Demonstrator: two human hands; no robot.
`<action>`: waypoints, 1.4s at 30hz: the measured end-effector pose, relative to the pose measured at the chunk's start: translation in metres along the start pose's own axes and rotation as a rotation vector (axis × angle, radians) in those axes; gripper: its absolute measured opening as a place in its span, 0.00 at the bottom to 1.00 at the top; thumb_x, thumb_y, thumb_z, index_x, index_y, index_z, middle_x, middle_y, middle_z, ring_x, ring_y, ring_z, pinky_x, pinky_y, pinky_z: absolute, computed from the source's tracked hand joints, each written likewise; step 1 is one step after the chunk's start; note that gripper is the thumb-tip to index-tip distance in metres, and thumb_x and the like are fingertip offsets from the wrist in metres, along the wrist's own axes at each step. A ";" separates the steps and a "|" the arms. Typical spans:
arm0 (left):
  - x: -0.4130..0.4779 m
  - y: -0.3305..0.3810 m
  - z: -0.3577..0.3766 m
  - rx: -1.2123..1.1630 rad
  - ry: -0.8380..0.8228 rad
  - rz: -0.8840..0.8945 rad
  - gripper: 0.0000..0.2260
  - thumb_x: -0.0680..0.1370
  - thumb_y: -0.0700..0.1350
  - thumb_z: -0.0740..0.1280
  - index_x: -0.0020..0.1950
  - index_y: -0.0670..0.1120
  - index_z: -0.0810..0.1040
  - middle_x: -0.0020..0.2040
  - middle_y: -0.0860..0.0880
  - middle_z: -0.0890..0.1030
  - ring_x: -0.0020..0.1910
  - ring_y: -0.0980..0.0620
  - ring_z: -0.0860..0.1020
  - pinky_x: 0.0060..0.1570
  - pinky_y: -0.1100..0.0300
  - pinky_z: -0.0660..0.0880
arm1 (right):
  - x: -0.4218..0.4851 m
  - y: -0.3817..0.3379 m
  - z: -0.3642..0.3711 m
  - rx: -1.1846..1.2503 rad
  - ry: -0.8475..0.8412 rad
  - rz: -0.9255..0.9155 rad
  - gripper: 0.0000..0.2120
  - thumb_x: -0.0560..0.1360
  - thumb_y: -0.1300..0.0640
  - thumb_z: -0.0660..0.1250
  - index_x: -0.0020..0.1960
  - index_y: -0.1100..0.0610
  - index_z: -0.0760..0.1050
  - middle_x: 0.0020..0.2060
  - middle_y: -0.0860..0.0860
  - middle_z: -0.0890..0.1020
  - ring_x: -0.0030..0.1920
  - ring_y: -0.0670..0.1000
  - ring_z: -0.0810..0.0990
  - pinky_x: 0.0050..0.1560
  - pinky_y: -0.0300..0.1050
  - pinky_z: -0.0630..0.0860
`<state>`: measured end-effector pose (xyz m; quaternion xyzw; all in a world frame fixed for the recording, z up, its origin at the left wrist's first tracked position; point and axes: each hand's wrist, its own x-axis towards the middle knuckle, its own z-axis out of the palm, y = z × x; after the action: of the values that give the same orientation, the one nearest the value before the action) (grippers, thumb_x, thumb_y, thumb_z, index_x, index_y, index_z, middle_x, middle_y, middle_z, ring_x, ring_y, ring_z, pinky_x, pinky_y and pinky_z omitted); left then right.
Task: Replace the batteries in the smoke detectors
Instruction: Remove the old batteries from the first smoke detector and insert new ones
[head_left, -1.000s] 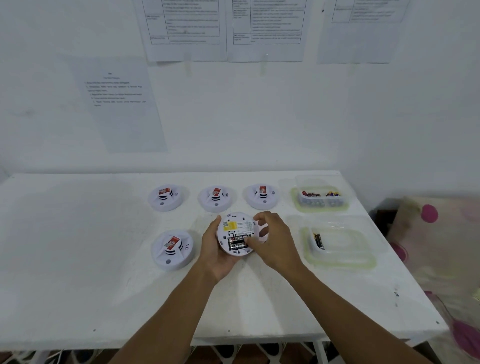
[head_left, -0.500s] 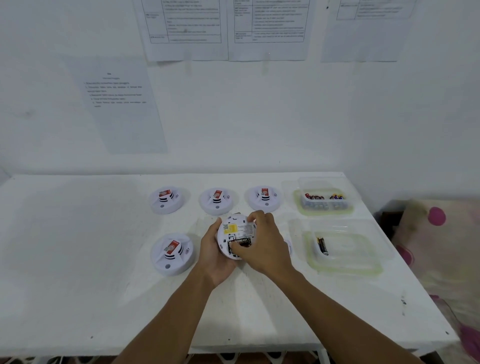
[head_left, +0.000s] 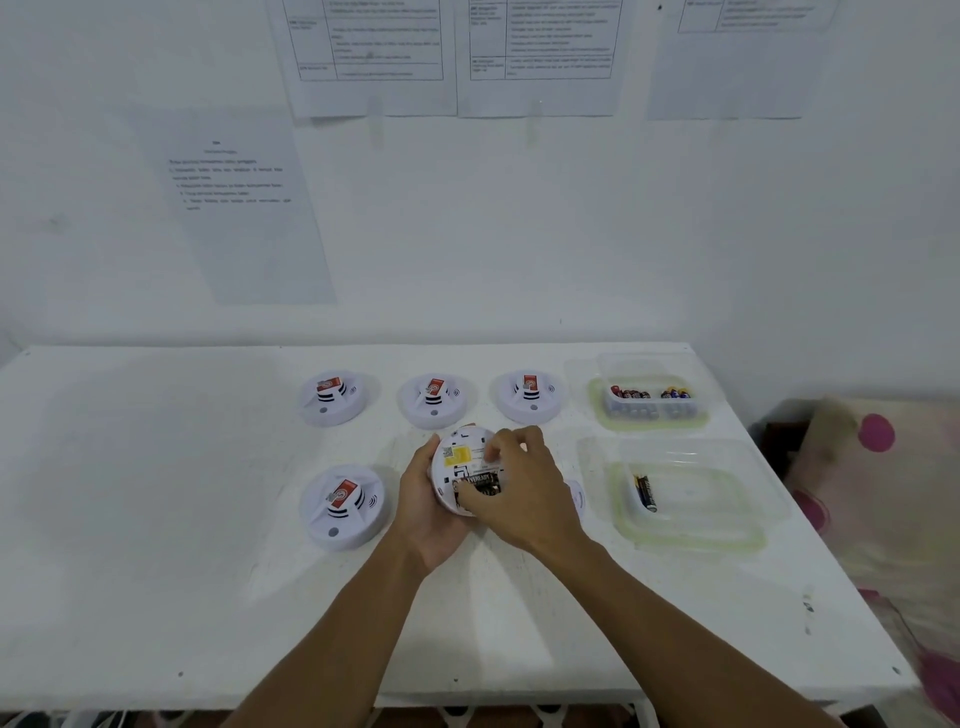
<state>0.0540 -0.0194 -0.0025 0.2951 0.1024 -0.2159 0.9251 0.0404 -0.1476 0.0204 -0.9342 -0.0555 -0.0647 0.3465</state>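
My left hand (head_left: 431, 525) holds a white smoke detector (head_left: 460, 457) from below and the left, its back turned up. A yellow label and a black battery (head_left: 480, 480) show in its open compartment. My right hand (head_left: 514, 493) lies over the detector's right side, fingers curled, thumb and fingertips at the battery. Whether it pinches the battery is hidden. A white round cover (head_left: 576, 496) peeks out from behind my right hand.
Several more detectors stand face up: three in a back row (head_left: 332, 397) (head_left: 434, 400) (head_left: 527, 397) and one at the front left (head_left: 343, 506). A clear tub of batteries (head_left: 649, 400) is at the back right. A clear container (head_left: 685, 499) nearer holds a battery (head_left: 644, 491).
My right hand has slid further over the detector's back and now covers more of the battery compartment. The detector has tilted up slightly in my left hand.
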 end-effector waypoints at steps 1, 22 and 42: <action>0.000 0.002 -0.001 0.000 -0.011 -0.003 0.24 0.80 0.57 0.57 0.67 0.42 0.76 0.57 0.40 0.82 0.54 0.42 0.82 0.53 0.49 0.79 | 0.000 0.002 0.000 0.006 0.010 -0.023 0.21 0.65 0.38 0.69 0.52 0.47 0.70 0.55 0.45 0.66 0.56 0.47 0.70 0.48 0.43 0.76; -0.001 0.011 -0.017 -0.045 -0.020 -0.033 0.22 0.78 0.57 0.61 0.56 0.41 0.84 0.56 0.40 0.81 0.53 0.44 0.81 0.58 0.51 0.74 | -0.002 -0.002 0.002 -0.142 0.026 -0.395 0.08 0.77 0.56 0.63 0.55 0.55 0.76 0.56 0.49 0.75 0.56 0.50 0.70 0.55 0.49 0.71; 0.049 0.012 0.024 -0.024 -0.033 0.036 0.23 0.80 0.57 0.60 0.67 0.44 0.76 0.66 0.37 0.77 0.65 0.37 0.74 0.66 0.38 0.68 | 0.078 0.061 -0.079 0.051 0.197 -0.227 0.06 0.74 0.59 0.67 0.51 0.52 0.77 0.41 0.46 0.81 0.38 0.46 0.79 0.42 0.41 0.75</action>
<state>0.1041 -0.0415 0.0075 0.2821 0.0846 -0.2025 0.9339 0.1195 -0.2406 0.0529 -0.9020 -0.1279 -0.1933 0.3643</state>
